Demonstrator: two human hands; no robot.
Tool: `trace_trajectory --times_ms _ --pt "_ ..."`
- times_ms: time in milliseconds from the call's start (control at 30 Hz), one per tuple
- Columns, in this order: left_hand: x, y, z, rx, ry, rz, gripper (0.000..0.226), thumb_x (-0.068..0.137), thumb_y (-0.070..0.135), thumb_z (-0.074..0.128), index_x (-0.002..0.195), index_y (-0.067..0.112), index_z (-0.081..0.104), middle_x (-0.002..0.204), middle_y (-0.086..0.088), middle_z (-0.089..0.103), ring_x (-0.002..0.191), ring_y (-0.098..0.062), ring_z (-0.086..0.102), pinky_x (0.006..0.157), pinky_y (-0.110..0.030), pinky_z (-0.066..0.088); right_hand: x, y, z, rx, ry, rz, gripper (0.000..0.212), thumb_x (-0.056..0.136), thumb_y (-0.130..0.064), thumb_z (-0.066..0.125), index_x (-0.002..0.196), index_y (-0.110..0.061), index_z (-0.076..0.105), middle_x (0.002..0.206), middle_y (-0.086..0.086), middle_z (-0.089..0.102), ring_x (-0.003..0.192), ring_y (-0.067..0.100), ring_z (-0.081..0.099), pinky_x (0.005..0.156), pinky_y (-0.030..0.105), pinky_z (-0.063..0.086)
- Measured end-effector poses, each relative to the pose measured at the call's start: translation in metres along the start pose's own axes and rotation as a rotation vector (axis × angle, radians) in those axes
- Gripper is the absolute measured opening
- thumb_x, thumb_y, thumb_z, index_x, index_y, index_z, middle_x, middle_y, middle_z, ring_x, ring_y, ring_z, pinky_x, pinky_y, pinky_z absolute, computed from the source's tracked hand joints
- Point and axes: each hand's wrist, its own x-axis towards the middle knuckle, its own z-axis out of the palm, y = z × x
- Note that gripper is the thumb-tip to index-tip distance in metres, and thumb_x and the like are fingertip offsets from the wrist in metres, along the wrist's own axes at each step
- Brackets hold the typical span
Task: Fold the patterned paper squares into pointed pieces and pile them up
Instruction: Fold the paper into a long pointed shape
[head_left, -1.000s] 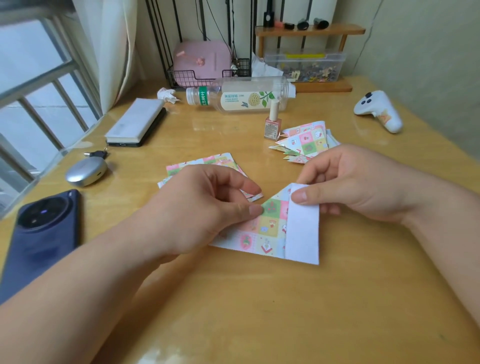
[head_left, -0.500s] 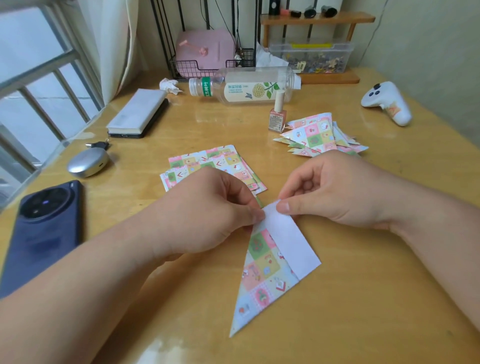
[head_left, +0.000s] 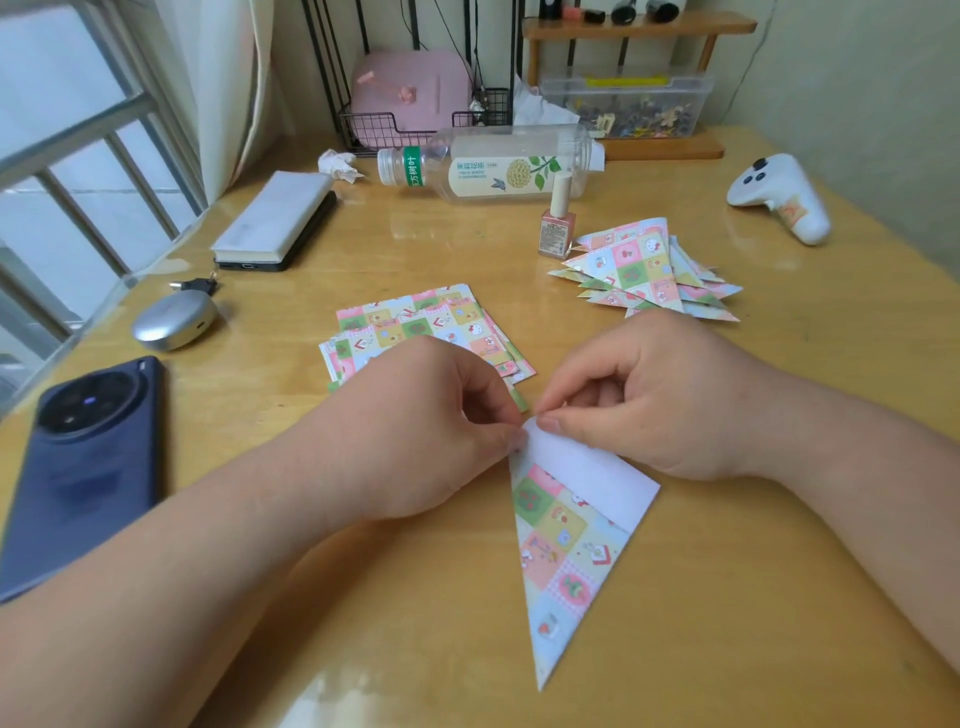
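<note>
From the head view, the left hand (head_left: 415, 431) is curled, its thumb and forefinger pinching the far corner of a half-folded paper piece (head_left: 566, 561). The right hand (head_left: 660, 405) is curled too, and its thumb and forefinger pinch the top of the piece's white flap right beside the left fingertips. The piece lies on the tabletop (head_left: 779, 571), its long point aimed toward the person, patterned side up with the white flap folded over its right edge.

A stack of flat patterned squares (head_left: 415, 322) lies just beyond the left hand. The pile of finished pointed pieces (head_left: 644, 270) sits beyond the right hand, beside a nail polish bottle (head_left: 558, 228).

At the back, a clear plastic bin (head_left: 628, 83) holds small mixed bits, too small to identify. A black wire basket (head_left: 374, 127) holds a pink case (head_left: 410, 98).
</note>
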Motion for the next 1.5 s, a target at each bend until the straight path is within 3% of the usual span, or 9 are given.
trace_trajectory --times_ms 67,233,367,700,1033,1133,1233,1400,1500 --pt "-0.001 0.0 0.001 0.035 0.008 0.002 0.012 0.085 0.027 0.071 0.074 0.028 0.072 0.065 0.025 0.065 0.055 0.004 0.057 0.047 -0.009 0.039 0.0 -0.002 0.002 0.0 -0.004 0.028 0.01 0.085 -0.013 0.076 0.081 -0.022 0.078 0.064 -0.004 0.072 0.057 0.011 0.063 0.057 0.029 0.052" --pt "-0.003 0.005 0.005 0.067 0.104 -0.037 0.014 0.078 0.025 0.069 0.064 0.024 0.068 0.061 0.011 0.067 0.052 -0.002 0.057 0.042 -0.015 0.041 -0.001 -0.01 0.002 0.101 -0.04 0.155 0.011 0.088 -0.01 0.07 0.08 -0.017 0.075 0.066 -0.002 0.074 0.048 0.008 0.062 0.049 0.025 0.049" --pt "-0.004 0.008 0.009 0.071 0.144 -0.046 0.019 0.077 0.028 0.069 0.059 0.023 0.064 0.056 0.008 0.064 0.054 -0.003 0.057 0.043 -0.017 0.041 -0.002 -0.015 0.002 0.23 0.004 0.252 0.015 0.09 -0.01 0.069 0.08 -0.002 0.075 0.06 0.0 0.071 0.04 0.006 0.055 0.042 0.023 0.042" --pt "-0.006 0.009 0.008 0.178 0.024 -0.026 0.015 0.079 0.029 0.066 0.065 0.026 0.065 0.062 0.01 0.065 0.054 -0.003 0.057 0.049 -0.022 0.043 0.001 -0.018 0.009 0.373 0.024 0.433 0.015 0.086 -0.009 0.074 0.082 0.005 0.071 0.072 0.017 0.073 0.048 0.016 0.059 0.037 0.023 0.039" --pt "-0.006 0.002 0.002 0.125 -0.018 0.031 0.013 0.08 0.026 0.07 0.067 0.027 0.07 0.062 0.017 0.066 0.054 -0.001 0.058 0.046 -0.015 0.042 -0.001 -0.023 0.011 0.39 -0.022 0.438 0.019 0.091 -0.011 0.069 0.08 0.005 0.067 0.066 0.019 0.07 0.05 0.022 0.063 0.041 0.027 0.049" --pt "-0.005 0.003 0.0 0.022 -0.017 0.017 0.014 0.083 0.023 0.071 0.069 0.024 0.071 0.061 0.011 0.068 0.045 -0.002 0.056 0.048 -0.021 0.049 -0.001 -0.025 0.009 0.415 0.006 0.43 0.02 0.089 -0.009 0.071 0.08 0.009 0.068 0.062 0.016 0.068 0.05 0.022 0.063 0.045 0.028 0.054" --pt "-0.005 0.004 -0.003 -0.09 -0.122 -0.021 0.015 0.086 0.022 0.072 0.072 0.021 0.074 0.064 0.008 0.073 0.045 -0.011 0.061 0.05 -0.029 0.058 -0.002 -0.025 0.008 0.363 0.006 0.422 0.019 0.087 -0.007 0.074 0.078 0.009 0.07 0.057 0.012 0.067 0.048 0.023 0.064 0.05 0.031 0.057" --pt "-0.004 0.002 -0.006 -0.063 -0.213 -0.012 0.009 0.082 0.03 0.08 0.075 0.026 0.076 0.067 0.013 0.073 0.05 0.0 0.055 0.05 -0.016 0.043 -0.003 -0.025 0.011 0.228 -0.013 0.403 0.008 0.08 0.0 0.075 0.073 0.001 0.071 0.058 0.013 0.069 0.044 0.017 0.062 0.049 0.028 0.053" --pt "-0.002 -0.001 -0.008 -0.071 -0.224 0.0 0.009 0.082 0.033 0.079 0.077 0.026 0.077 0.07 0.01 0.074 0.055 -0.002 0.057 0.054 -0.019 0.045 -0.003 -0.025 0.011 0.202 -0.034 0.393 0.006 0.079 0.002 0.075 0.076 -0.001 0.071 0.06 0.015 0.07 0.042 0.015 0.058 0.047 0.027 0.048"
